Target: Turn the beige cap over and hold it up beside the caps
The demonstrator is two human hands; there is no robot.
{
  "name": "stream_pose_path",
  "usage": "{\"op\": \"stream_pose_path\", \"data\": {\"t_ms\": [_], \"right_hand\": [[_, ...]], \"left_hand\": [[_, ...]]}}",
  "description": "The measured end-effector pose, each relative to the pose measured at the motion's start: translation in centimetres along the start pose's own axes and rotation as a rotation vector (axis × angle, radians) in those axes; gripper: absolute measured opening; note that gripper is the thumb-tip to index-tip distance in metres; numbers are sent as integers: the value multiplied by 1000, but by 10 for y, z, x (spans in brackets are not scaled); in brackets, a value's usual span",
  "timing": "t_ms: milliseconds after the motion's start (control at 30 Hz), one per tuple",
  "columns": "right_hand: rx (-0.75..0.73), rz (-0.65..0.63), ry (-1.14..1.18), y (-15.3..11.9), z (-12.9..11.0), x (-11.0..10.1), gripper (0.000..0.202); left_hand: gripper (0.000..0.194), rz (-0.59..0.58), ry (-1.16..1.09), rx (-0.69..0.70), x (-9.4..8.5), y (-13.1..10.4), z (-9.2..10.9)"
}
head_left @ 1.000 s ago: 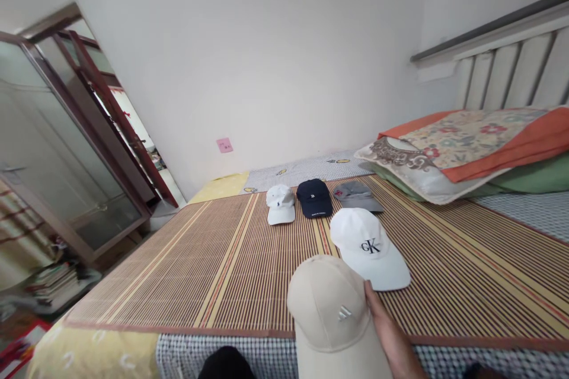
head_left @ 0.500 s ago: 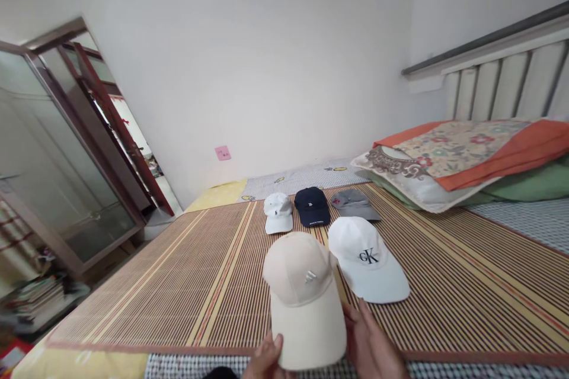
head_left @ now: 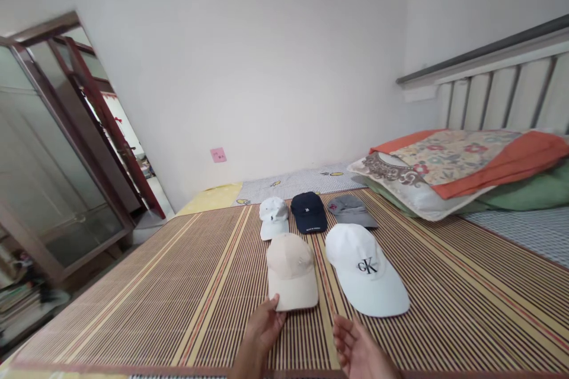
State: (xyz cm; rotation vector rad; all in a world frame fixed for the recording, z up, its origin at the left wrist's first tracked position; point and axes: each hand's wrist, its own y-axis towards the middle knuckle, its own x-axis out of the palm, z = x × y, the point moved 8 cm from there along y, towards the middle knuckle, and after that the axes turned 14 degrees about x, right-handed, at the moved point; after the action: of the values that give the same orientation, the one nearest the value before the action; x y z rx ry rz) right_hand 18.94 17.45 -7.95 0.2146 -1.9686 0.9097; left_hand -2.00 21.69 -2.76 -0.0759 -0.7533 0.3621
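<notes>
1. Left hand (head_left: 262, 331) has its grip pinched on the front edge of the beige cap's (head_left: 291, 272) brim, thumb on top, fingers tucked under. Holding it by the brim leaves the crown free to sit flat and square on the bamboo mat (head_left: 178, 284).
2. Right hand (head_left: 360, 352) is just to the right of that grip, palm up, fingers loosely spread and holding nothing. It hovers close to the brim's right corner but clear of it.
3. The beige cap lies on the mat straight ahead of the left grip, brim toward the person, crown away.
4. Just right of it, nearly touching, sits the white CK cap (head_left: 364, 269), brim turned the same way. The two read as a front row.
5. Beyond the grip, a back row: small white cap (head_left: 273, 217), navy cap (head_left: 308, 212), grey cap (head_left: 351, 211), side by side, brims facing the same way.
6. Far right of the hands, pillows (head_left: 448, 172) are stacked at the headboard (head_left: 498, 95).
7. Far left, a glass door (head_left: 57, 177) stands beside the bed.
</notes>
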Motion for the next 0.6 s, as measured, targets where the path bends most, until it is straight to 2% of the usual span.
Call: {"op": "stream_pose_path", "data": {"t_ms": [100,333,600], "right_hand": [[-3,-9,-21,9,1,-5,21],[28,-19,-6,18,8,-5,22],[53,-55,-5,26,14,-8,26]], "left_hand": [[42,30,-9,-32,-11,1,-9],[50,120,-57,-42,-23,-13,-21],[30,218,-27,-61,-25,-12,-42]]}}
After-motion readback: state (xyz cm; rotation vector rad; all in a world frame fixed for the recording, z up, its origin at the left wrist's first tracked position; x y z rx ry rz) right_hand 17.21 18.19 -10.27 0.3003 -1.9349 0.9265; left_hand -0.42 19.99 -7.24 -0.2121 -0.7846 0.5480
